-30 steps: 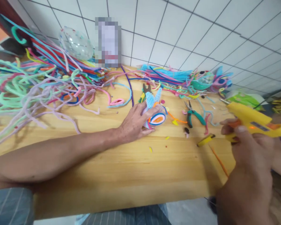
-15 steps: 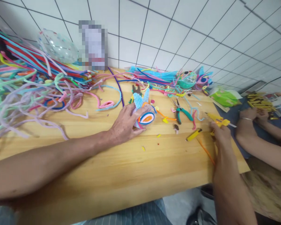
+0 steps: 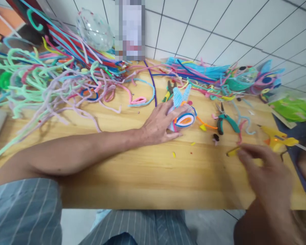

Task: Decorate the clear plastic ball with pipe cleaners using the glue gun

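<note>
My left hand (image 3: 159,124) lies on the wooden table (image 3: 142,177) with its fingers curled round a small pipe-cleaner figure (image 3: 185,119) that has a light blue fan top and an orange, white and blue oval. My right hand (image 3: 266,172) hovers low at the right, blurred, fingers stretched out and holding nothing. Its fingertips are close to a short yellow piece (image 3: 231,152). A yellow glue gun (image 3: 275,137) rests on the table just beyond that hand, apart from it.
Green-handled pliers (image 3: 225,120) lie right of the figure. Piles of coloured pipe cleaners (image 3: 53,78) cover the left and back. A clear plastic ball (image 3: 94,29) and finished figures (image 3: 255,80) stand by the tiled wall. A green bag (image 3: 293,109) sits far right.
My right hand has let go of the glue gun, which now rests on the table, and has drawn back toward me. My left hand stays on the figure.
</note>
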A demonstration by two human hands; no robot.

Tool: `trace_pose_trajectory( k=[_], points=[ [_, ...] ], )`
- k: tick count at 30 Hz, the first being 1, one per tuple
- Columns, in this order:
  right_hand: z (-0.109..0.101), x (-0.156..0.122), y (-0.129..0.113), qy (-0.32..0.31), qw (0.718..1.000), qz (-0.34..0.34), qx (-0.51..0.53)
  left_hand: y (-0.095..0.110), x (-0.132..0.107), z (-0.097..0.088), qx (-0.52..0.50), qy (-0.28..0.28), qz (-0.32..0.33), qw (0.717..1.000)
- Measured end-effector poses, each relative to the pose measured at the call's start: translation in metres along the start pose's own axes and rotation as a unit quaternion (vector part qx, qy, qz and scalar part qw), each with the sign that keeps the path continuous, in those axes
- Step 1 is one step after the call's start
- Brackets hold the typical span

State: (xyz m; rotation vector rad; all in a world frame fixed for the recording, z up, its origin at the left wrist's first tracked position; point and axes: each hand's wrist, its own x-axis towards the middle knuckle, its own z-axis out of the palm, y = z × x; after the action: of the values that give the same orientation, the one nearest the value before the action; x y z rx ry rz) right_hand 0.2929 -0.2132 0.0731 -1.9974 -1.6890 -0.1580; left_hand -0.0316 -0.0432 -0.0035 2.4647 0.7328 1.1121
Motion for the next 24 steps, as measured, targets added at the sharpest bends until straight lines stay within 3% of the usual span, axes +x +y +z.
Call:
trace_pose_trajectory(
  k=[3, 5, 7, 11, 15, 20, 24],
  points=[
    [0.028, -0.014, -0.073, -0.143, 0.972, -0.161, 0.095, 0.0, 0.0, 0.001, -0.002, 0.0, 0.004, 1.0],
    [0.045, -0.021, -0.103, -0.191, 0.954, -0.205, 0.105, 0.0, 0.001, 0.001, 0.003, 0.0, 0.007, 1.0],
    [0.057, -0.028, -0.118, -0.198, 0.954, -0.213, 0.077, 0.001, 0.001, 0.0, 0.008, -0.005, 0.005, 1.0],
    [0.07, -0.035, -0.123, -0.186, 0.958, -0.216, 0.038, 0.003, 0.003, -0.003, 0.005, -0.02, -0.001, 1.0],
    [0.069, -0.034, -0.125, -0.205, 0.955, -0.192, 0.092, 0.004, 0.003, -0.003, -0.008, -0.02, -0.007, 1.0],
    [0.054, -0.024, -0.122, -0.219, 0.935, -0.078, 0.269, 0.003, 0.003, -0.002, -0.013, -0.019, -0.007, 1.0],
    [0.041, -0.002, -0.098, -0.127, 0.93, 0.048, 0.34, 0.004, 0.004, -0.002, -0.012, -0.014, -0.008, 1.0]
  ],
)
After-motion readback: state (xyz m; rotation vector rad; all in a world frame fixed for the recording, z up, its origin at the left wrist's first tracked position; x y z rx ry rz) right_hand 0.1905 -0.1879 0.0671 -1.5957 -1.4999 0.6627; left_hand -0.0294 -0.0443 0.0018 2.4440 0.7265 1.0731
